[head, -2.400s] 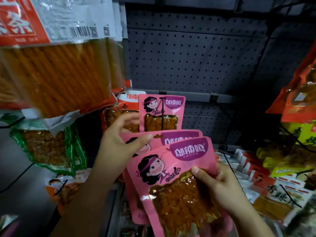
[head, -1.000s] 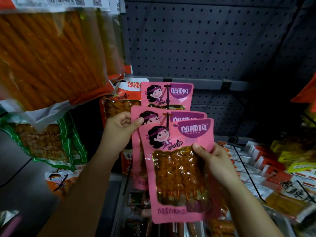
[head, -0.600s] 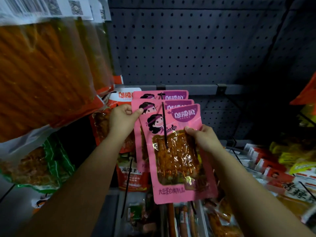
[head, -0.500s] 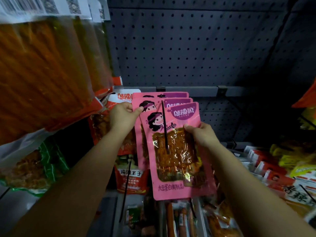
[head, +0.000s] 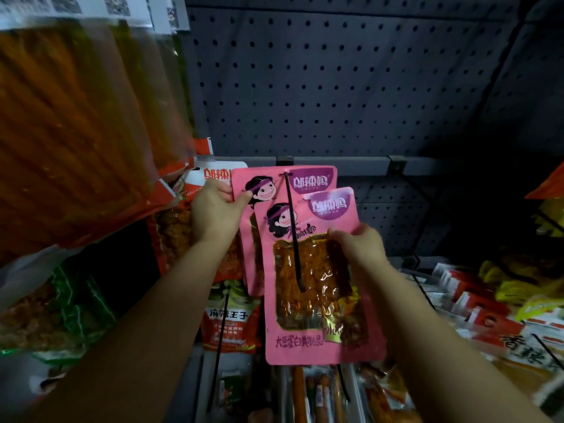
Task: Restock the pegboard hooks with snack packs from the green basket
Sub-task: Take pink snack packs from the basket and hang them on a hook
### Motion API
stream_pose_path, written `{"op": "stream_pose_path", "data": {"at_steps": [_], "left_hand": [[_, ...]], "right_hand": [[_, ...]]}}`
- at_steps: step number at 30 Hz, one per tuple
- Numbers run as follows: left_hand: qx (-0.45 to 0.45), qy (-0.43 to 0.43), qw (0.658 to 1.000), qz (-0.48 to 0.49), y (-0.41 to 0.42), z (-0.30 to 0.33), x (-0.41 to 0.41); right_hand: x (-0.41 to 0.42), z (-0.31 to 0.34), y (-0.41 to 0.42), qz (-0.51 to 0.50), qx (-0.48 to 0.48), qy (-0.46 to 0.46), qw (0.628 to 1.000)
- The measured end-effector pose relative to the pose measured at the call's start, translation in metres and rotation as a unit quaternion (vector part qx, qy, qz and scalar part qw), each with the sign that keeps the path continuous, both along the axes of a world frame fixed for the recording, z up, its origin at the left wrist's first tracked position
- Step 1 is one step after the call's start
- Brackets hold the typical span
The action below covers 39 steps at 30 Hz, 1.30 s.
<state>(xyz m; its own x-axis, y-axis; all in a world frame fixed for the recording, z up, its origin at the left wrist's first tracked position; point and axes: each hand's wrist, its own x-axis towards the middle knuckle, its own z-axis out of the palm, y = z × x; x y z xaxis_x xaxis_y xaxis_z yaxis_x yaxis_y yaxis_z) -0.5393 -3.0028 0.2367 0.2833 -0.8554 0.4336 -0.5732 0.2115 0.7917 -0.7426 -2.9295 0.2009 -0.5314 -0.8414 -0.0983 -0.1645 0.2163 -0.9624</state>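
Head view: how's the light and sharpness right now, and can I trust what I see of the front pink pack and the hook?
Head view: dim overall, pegboard darkening toward the right; wide-angle bending at the edges. The front pink pack is fairly sharp, with glare flecks on its clear window; the black hook reads clearly against it. The orange packs at upper left and the boxes at lower right are blurred.

A dark grey pegboard (head: pixel 335 87) full of little holes is standing at the back, with a grey rail (head: pixel 360 165) running across it. A thin black hook (head: pixel 293 230) is sticking out from the rail, and a pink snack pack (head: pixel 305 181) is hanging on it. Red packs (head: pixel 232 319) are hanging lower down on another black hook (head: pixel 218 355).
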Motion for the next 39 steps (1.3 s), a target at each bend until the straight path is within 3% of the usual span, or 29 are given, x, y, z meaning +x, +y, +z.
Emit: {"op": "stream_pose_path", "data": {"at_steps": [4,7,11,16,20,23,26,31,39], "left_hand": [[-0.005,0.096,0.994,-0.051,0.036,-0.014,0.001],[0.057,0.14,0.978,-0.146,0.072,-0.026,-0.003],[0.171,0.273,0.917,-0.234,0.117,-0.027,-0.013],[0.157,0.342,0.869,-0.32,0.162,-0.022,-0.005],[0.107,0.337,0.896,-0.27,0.192,-0.025,0.001],[0.08,0.302,0.916,-0.252,0.207,-0.024,0.005],[0.061,0.309,0.914,-0.257,0.219,-0.015,0.01],[-0.012,0.292,0.931,-0.217,0.228,-0.001,0.017],[-0.02,0.293,0.925,-0.241,0.218,0.014,0.023]], "right_hand": [[-0.003,0.003,0.04,0.063,-0.036,-0.038,0.997],[-0.001,0.007,0.076,0.114,-0.068,-0.101,0.986],[0.001,0.003,0.115,0.143,-0.091,-0.221,0.96],[0.005,-0.002,0.149,0.2,-0.063,-0.186,0.96],[0.013,0.011,0.164,0.192,-0.132,-0.089,0.968],[0.018,0.028,0.169,0.191,-0.224,-0.053,0.954],[0.023,0.039,0.175,0.216,-0.271,-0.029,0.938],[0.033,0.054,0.179,0.243,-0.306,-0.016,0.921],[0.042,0.066,0.164,0.224,-0.292,-0.048,0.929]]}}
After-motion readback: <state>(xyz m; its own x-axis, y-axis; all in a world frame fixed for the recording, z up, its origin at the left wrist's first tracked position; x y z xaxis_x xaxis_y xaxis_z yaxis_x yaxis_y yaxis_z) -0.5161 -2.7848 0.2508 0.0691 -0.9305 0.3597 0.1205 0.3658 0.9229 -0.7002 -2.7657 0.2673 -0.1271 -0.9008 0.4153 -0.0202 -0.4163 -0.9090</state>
